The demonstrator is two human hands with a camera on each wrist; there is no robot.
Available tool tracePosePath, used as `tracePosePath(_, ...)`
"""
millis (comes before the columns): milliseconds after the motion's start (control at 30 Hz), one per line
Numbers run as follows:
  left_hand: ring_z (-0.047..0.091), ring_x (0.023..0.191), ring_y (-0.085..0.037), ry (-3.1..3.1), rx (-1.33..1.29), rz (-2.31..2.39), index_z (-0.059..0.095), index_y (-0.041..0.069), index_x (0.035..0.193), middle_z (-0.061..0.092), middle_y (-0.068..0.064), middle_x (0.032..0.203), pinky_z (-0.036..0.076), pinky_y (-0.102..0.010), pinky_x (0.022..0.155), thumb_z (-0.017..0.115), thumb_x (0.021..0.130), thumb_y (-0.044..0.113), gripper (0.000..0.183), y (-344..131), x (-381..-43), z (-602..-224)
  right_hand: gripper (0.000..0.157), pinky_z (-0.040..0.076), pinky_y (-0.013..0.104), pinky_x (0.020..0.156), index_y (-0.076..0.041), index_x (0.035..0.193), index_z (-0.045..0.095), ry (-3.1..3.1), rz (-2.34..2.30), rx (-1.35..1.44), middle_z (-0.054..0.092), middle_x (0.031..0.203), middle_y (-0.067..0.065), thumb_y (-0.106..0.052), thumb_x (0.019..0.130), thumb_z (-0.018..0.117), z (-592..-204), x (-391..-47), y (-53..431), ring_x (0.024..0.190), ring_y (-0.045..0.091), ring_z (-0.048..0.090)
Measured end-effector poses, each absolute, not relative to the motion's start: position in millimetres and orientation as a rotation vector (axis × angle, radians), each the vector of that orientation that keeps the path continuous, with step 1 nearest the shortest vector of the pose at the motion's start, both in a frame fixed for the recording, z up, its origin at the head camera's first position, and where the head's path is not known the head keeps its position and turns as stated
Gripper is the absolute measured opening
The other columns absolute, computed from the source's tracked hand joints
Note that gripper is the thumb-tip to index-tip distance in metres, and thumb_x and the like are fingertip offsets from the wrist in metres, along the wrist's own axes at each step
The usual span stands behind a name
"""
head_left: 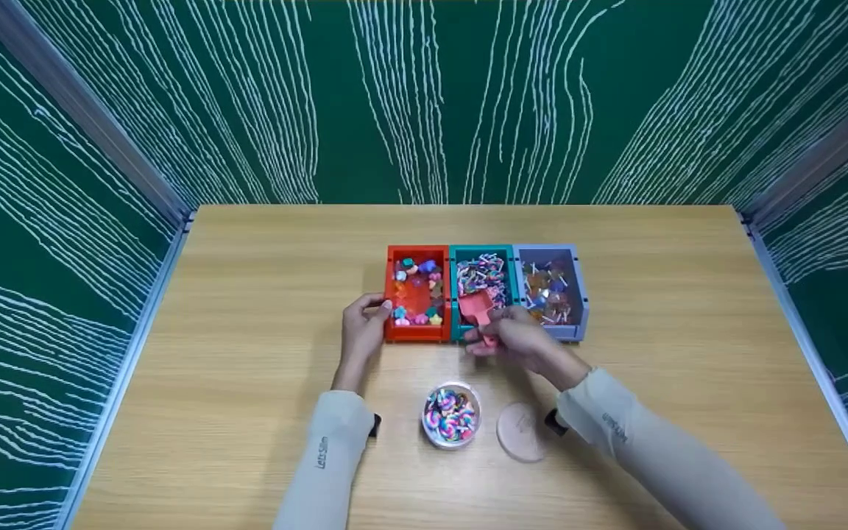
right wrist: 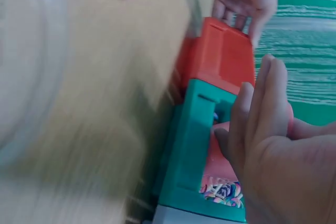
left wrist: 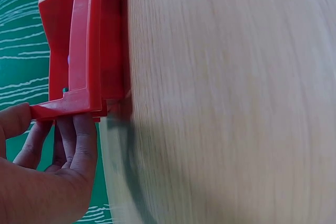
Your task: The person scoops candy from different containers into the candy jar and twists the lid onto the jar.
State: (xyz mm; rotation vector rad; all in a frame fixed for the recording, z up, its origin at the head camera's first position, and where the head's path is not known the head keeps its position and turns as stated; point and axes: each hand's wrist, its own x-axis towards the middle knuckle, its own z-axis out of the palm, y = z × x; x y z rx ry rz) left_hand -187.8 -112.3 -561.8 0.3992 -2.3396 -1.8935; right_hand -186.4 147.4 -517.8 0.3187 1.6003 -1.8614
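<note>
My left hand (head_left: 364, 324) holds the red bin (head_left: 418, 334) by its outer side wall. In the left wrist view the thumb lies at the rim and the fingers (left wrist: 84, 145) press the side. My right hand (head_left: 525, 340) grips a pink scoop (head_left: 475, 303) by its handle. The scoop's head is over the front part of the teal bin (head_left: 509, 254), among small swirl-coloured sticks. In the right wrist view, the hand (right wrist: 283, 150) partly hides the scoop (right wrist: 220, 156). Colourful flower-like and other small charms lie in the red bin, mostly around its edges.
A lavender bin (head_left: 581, 294) with small clear and amber pieces adjoins the teal one. Nearer me stands a round tub (head_left: 428, 433) full of swirl lollipop charms, with a round lid (head_left: 520, 434) flat to its right. Green walls enclose the wooden table (head_left: 232, 331).
</note>
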Motion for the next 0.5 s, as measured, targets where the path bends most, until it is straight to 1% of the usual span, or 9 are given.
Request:
tracePosePath(100, 0.067, 0.105, -0.034, -2.327, 0.377, -1.88, 0.075, -0.009, 0.114, 0.074, -0.023, 0.112, 0.05, -0.037, 0.092, 0.068, 0.097, 0.001, 0.02, -113, -188, -561, 0.05, 0.064, 0.031, 0.073, 0.021, 0.15, 0.024, 1.683, -1.845, 0.288, 0.073, 0.095, 0.02, 0.011, 0.103, 0.038, -522, -182, 144, 0.07, 0.019, 0.075)
tracePosePath(200, 0.067, 0.106, -0.035, -2.322, 0.38, -1.882, 0.074, -0.009, 0.113, 0.074, -0.023, 0.112, 0.05, -0.038, 0.094, 0.068, 0.097, 0.0, 0.02, -114, -188, -561, 0.048, 0.064, 0.032, 0.072, 0.023, 0.148, 0.027, 1.742, -1.843, 0.27, 0.072, 0.096, 0.022, 0.011, 0.103, 0.038, -524, -179, 141, 0.068, 0.018, 0.074)
tracePosePath(233, 0.067, 0.106, -0.034, -2.321, 0.385, -1.886, 0.074, -0.009, 0.113, 0.074, -0.023, 0.112, 0.05, -0.038, 0.094, 0.068, 0.097, 0.0, 0.02, -114, -189, -561, 0.047, 0.064, 0.033, 0.073, 0.023, 0.147, 0.029, 1.76, -1.84, 0.271, 0.072, 0.096, 0.022, 0.01, 0.103, 0.038, -524, -178, 140, 0.068, 0.018, 0.074)
tracePosePath(300, 0.067, 0.105, -0.034, -2.319, 0.401, -1.9, 0.074, -0.009, 0.114, 0.073, -0.023, 0.112, 0.051, -0.038, 0.093, 0.068, 0.098, 0.0, 0.02, -113, -189, -561, 0.048, 0.064, 0.034, 0.075, 0.023, 0.148, 0.03, 1.788, -1.835, 0.261, 0.072, 0.097, 0.023, 0.011, 0.102, 0.038, -524, -176, 139, 0.068, 0.018, 0.074)
tracePosePath(400, 0.067, 0.106, -0.034, -2.326, 0.414, -1.909, 0.075, -0.008, 0.114, 0.074, -0.022, 0.114, 0.051, -0.04, 0.094, 0.067, 0.099, 0.001, 0.02, -113, -189, -561, 0.053, 0.064, 0.037, 0.078, 0.022, 0.152, 0.027, 1.824, -1.826, 0.276, 0.072, 0.098, 0.021, 0.011, 0.101, 0.038, -523, -174, 138, 0.071, 0.018, 0.075)
tracePosePath(500, 0.067, 0.108, -0.035, -2.33, 0.418, -1.915, 0.075, -0.007, 0.114, 0.074, -0.022, 0.115, 0.051, -0.044, 0.098, 0.067, 0.099, 0.001, 0.019, -112, -188, -561, 0.058, 0.064, 0.038, 0.082, 0.019, 0.158, 0.02, 1.817, -1.843, 0.317, 0.071, 0.102, 0.021, 0.011, 0.102, 0.037, -523, -173, 138, 0.075, 0.019, 0.076)
